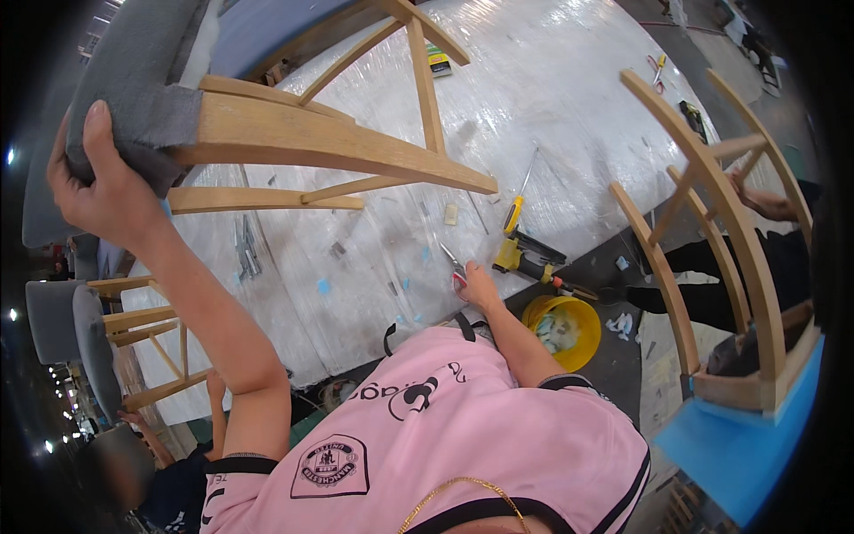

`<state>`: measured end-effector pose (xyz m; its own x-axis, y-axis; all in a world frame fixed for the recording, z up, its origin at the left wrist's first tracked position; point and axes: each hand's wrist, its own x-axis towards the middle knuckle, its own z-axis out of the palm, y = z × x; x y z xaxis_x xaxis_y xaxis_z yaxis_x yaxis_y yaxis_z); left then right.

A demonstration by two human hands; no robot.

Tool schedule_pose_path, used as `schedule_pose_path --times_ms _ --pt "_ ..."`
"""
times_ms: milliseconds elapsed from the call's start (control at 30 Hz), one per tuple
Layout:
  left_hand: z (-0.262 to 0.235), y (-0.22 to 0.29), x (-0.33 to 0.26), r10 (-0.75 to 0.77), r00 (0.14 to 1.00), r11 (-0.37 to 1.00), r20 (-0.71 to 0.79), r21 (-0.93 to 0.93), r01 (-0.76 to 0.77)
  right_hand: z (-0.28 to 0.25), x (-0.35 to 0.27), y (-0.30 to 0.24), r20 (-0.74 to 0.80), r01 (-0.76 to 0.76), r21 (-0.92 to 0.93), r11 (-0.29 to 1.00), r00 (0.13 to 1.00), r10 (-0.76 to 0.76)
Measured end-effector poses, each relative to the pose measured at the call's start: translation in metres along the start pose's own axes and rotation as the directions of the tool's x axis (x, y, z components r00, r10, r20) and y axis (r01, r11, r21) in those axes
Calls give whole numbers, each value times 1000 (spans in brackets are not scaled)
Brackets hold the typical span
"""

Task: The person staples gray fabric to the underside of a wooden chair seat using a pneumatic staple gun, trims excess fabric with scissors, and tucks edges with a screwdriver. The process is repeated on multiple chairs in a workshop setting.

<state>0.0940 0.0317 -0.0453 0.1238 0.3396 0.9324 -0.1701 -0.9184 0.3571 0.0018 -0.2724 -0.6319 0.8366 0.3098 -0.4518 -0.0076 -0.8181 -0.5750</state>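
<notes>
A wooden chair [329, 149] with a grey upholstered seat lies turned over, its legs pointing right across the table. My left hand [111, 191] is closed round a corner of that grey fabric [151, 120], beside the top of a leg. Low over the table's near edge, my right hand [479, 287] is closed on a pair of scissors [455, 269] with red handles, the blades pointing away from me. Just right of it lies a yellow and black staple gun [532, 260] joined to an air hose. Behind the gun is a yellow-handled screwdriver [514, 212].
Plastic film covers the table [356, 267], with staple strips [247, 254] and blue scraps on it. A yellow bucket [587, 343] stands right. Another chair frame [747, 231] is at the right, near a co-worker's hand [765, 196]. A grey chair [93, 334] and another person [173, 481] are left.
</notes>
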Motion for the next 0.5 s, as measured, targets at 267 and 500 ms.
schedule_pose_path --times_ms 267,500 --pt "14 -1 -1 72 997 995 43 -73 -69 -9 -21 18 -22 -58 410 910 997 73" --pt "37 -8 1 179 978 983 104 21 -182 -50 -66 58 -199 -110 416 902 957 209"
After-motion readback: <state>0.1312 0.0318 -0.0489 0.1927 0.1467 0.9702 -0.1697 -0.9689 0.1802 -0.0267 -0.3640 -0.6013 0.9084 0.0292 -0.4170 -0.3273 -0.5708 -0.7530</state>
